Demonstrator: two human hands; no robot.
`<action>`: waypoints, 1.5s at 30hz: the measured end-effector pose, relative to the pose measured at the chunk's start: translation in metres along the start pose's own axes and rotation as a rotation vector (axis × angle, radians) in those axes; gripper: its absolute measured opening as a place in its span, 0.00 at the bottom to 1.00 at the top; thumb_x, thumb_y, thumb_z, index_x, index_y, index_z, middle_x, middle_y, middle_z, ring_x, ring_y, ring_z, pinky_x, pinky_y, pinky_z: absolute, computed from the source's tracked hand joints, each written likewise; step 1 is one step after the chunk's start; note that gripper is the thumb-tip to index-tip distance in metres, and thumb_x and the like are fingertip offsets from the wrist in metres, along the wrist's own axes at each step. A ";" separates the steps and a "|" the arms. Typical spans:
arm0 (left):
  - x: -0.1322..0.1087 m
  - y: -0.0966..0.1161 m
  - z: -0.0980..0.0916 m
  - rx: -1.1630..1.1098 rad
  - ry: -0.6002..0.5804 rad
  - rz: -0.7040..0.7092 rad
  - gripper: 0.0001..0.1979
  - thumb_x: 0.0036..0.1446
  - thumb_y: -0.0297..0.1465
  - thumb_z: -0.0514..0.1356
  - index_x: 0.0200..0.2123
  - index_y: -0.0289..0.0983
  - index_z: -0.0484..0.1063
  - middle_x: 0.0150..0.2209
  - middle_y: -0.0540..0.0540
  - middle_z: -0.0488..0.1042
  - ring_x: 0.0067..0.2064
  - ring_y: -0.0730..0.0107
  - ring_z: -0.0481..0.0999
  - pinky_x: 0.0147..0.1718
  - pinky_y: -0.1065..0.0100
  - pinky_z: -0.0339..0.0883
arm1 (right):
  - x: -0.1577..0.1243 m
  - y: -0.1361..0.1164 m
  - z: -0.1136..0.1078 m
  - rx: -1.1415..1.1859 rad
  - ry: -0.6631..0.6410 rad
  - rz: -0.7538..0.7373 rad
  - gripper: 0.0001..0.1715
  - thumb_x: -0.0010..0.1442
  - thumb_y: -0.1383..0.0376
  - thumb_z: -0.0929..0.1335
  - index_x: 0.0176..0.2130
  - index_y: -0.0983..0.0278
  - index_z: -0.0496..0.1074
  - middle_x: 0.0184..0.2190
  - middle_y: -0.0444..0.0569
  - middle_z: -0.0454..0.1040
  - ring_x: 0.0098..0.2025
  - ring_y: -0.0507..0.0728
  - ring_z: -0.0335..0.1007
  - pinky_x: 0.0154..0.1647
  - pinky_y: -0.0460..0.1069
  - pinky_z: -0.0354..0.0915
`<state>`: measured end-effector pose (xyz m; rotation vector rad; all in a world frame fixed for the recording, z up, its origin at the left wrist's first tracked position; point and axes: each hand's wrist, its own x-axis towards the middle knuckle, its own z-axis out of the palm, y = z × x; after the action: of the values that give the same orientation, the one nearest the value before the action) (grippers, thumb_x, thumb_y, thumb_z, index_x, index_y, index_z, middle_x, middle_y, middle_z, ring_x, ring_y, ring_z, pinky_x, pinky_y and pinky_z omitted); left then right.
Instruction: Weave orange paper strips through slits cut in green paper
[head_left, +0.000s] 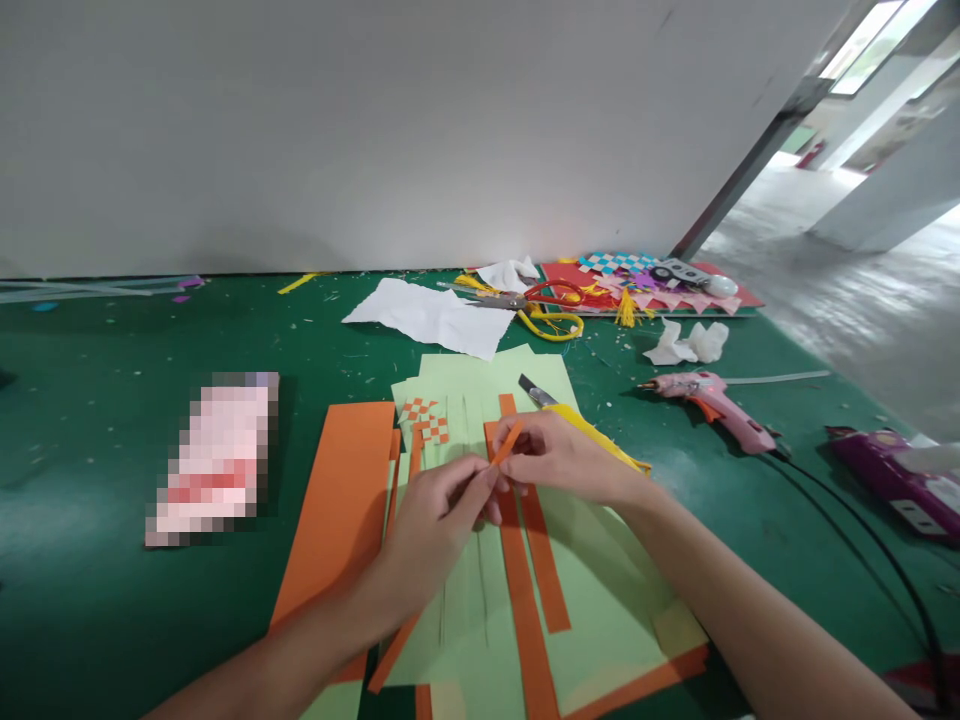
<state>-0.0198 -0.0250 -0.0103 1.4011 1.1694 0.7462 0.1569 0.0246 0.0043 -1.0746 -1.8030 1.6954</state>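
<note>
Both my hands meet over pale green paper sheets (600, 570), pinching a short narrow orange paper strip (510, 441) between them. My left hand (442, 510) grips its lower end with thumb and fingers. At the upper part, my right hand (555, 455) has its fingertips closed on the strip. Beneath the hands, longer orange strips (517, 580) lie on the green paper. Small orange-and-green checked woven pieces (433, 429) rest just beyond my left hand. A yellow craft knife (592, 432) with its blade out lies behind my right hand.
A large orange sheet (337, 510) lies left of the green paper, with a blurred pink item (217, 460) farther left. Scissors (517, 302) rest on white paper (427, 315) near the wall. On the right are a pink glue gun (709, 400) with a cable and a purple device (892, 475).
</note>
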 end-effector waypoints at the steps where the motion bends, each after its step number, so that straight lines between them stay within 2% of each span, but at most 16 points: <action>1: 0.000 0.000 0.000 0.005 0.002 -0.003 0.16 0.64 0.38 0.51 0.28 0.38 0.70 0.24 0.50 0.71 0.29 0.70 0.70 0.28 0.71 0.63 | 0.000 0.000 -0.001 -0.009 0.018 0.001 0.05 0.52 0.72 0.64 0.28 0.64 0.68 0.22 0.41 0.70 0.24 0.49 0.65 0.26 0.45 0.59; 7: -0.001 -0.003 0.000 -0.011 0.005 -0.005 0.14 0.64 0.37 0.52 0.29 0.38 0.70 0.24 0.51 0.71 0.28 0.71 0.70 0.28 0.71 0.63 | 0.000 0.001 -0.007 -0.046 0.208 -0.031 0.04 0.50 0.72 0.64 0.27 0.63 0.66 0.18 0.40 0.67 0.22 0.49 0.62 0.23 0.45 0.54; 12: -0.001 -0.003 0.001 -0.014 0.013 -0.012 0.14 0.64 0.38 0.51 0.30 0.38 0.71 0.24 0.50 0.71 0.28 0.70 0.70 0.28 0.70 0.63 | 0.002 0.001 -0.012 0.166 0.377 -0.071 0.05 0.54 0.68 0.64 0.27 0.63 0.63 0.17 0.39 0.64 0.20 0.49 0.57 0.20 0.46 0.50; 14: -0.001 -0.002 0.001 -0.019 0.020 -0.011 0.14 0.64 0.38 0.51 0.31 0.38 0.71 0.24 0.50 0.71 0.29 0.69 0.71 0.29 0.70 0.64 | 0.002 -0.001 -0.012 0.207 0.330 -0.035 0.08 0.57 0.62 0.66 0.29 0.63 0.65 0.18 0.40 0.64 0.20 0.49 0.57 0.19 0.45 0.49; 16: -0.001 -0.002 0.000 -0.024 0.029 -0.006 0.14 0.64 0.37 0.51 0.31 0.38 0.71 0.24 0.50 0.72 0.29 0.69 0.71 0.29 0.69 0.64 | 0.001 -0.002 -0.010 0.164 0.197 0.023 0.12 0.58 0.57 0.67 0.32 0.63 0.68 0.21 0.42 0.67 0.23 0.49 0.60 0.20 0.45 0.50; 19: -0.001 -0.002 0.001 -0.029 0.034 -0.008 0.14 0.64 0.38 0.52 0.31 0.38 0.71 0.24 0.50 0.71 0.29 0.69 0.71 0.29 0.69 0.64 | 0.000 -0.002 -0.005 0.063 0.057 0.050 0.13 0.57 0.56 0.69 0.30 0.64 0.70 0.24 0.44 0.70 0.27 0.50 0.64 0.23 0.45 0.55; 21: -0.001 -0.002 0.001 -0.028 0.030 -0.013 0.15 0.64 0.39 0.52 0.31 0.38 0.71 0.23 0.51 0.71 0.28 0.69 0.70 0.28 0.70 0.63 | 0.000 -0.001 -0.003 0.044 0.086 0.038 0.14 0.56 0.57 0.70 0.27 0.65 0.70 0.23 0.43 0.70 0.26 0.49 0.64 0.24 0.45 0.55; 25: 0.000 -0.002 0.001 -0.031 0.017 -0.024 0.14 0.64 0.37 0.52 0.31 0.39 0.71 0.24 0.51 0.71 0.29 0.70 0.70 0.29 0.70 0.64 | 0.002 0.002 -0.008 0.062 0.265 0.005 0.18 0.57 0.57 0.70 0.24 0.65 0.67 0.18 0.41 0.66 0.20 0.47 0.54 0.21 0.45 0.50; 27: -0.001 -0.002 0.001 -0.028 0.017 -0.029 0.14 0.65 0.37 0.51 0.31 0.39 0.71 0.25 0.51 0.71 0.29 0.70 0.70 0.29 0.70 0.64 | 0.002 0.002 -0.011 0.082 0.311 -0.016 0.18 0.57 0.56 0.69 0.24 0.65 0.66 0.18 0.40 0.65 0.20 0.47 0.52 0.21 0.46 0.49; 29: -0.001 -0.002 0.001 -0.034 0.019 -0.029 0.14 0.65 0.37 0.51 0.31 0.39 0.71 0.25 0.51 0.71 0.29 0.70 0.70 0.29 0.70 0.64 | 0.001 0.001 -0.012 0.080 0.280 -0.014 0.16 0.58 0.56 0.69 0.26 0.65 0.67 0.19 0.41 0.65 0.21 0.48 0.55 0.21 0.45 0.50; 33: -0.001 -0.002 0.001 -0.053 0.023 -0.016 0.15 0.65 0.38 0.51 0.30 0.39 0.70 0.24 0.52 0.70 0.29 0.71 0.69 0.29 0.70 0.63 | -0.001 -0.001 -0.010 -0.047 0.054 0.052 0.10 0.57 0.60 0.69 0.29 0.65 0.71 0.25 0.44 0.71 0.27 0.50 0.65 0.25 0.45 0.57; 35: -0.001 -0.002 0.001 -0.045 0.025 -0.009 0.16 0.65 0.39 0.51 0.29 0.38 0.70 0.24 0.52 0.70 0.29 0.71 0.69 0.29 0.70 0.62 | -0.002 -0.002 -0.007 -0.076 -0.001 0.062 0.07 0.56 0.63 0.69 0.32 0.65 0.72 0.27 0.45 0.73 0.29 0.51 0.67 0.28 0.46 0.60; 37: -0.001 -0.003 0.001 -0.046 0.018 -0.008 0.16 0.65 0.39 0.51 0.28 0.38 0.69 0.24 0.52 0.70 0.29 0.71 0.68 0.29 0.70 0.62 | -0.001 -0.002 -0.004 -0.059 -0.012 0.041 0.04 0.56 0.67 0.67 0.32 0.65 0.72 0.27 0.45 0.73 0.29 0.50 0.67 0.30 0.46 0.61; 40: -0.001 -0.003 0.001 -0.075 0.001 -0.018 0.16 0.65 0.39 0.51 0.29 0.38 0.70 0.25 0.51 0.70 0.29 0.71 0.68 0.29 0.71 0.62 | 0.000 -0.002 -0.001 -0.028 -0.019 0.001 0.06 0.54 0.71 0.64 0.28 0.65 0.71 0.26 0.44 0.72 0.27 0.49 0.65 0.29 0.45 0.61; 45: -0.002 -0.003 0.001 -0.097 -0.002 -0.018 0.15 0.65 0.39 0.52 0.29 0.38 0.70 0.25 0.51 0.69 0.29 0.71 0.68 0.28 0.71 0.63 | 0.001 0.000 0.003 -0.021 0.018 -0.016 0.07 0.52 0.72 0.63 0.26 0.66 0.69 0.24 0.44 0.71 0.27 0.50 0.65 0.28 0.45 0.60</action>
<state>-0.0201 -0.0271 -0.0127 1.3093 1.1279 0.7783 0.1542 0.0232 0.0034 -1.0786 -1.8175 1.6554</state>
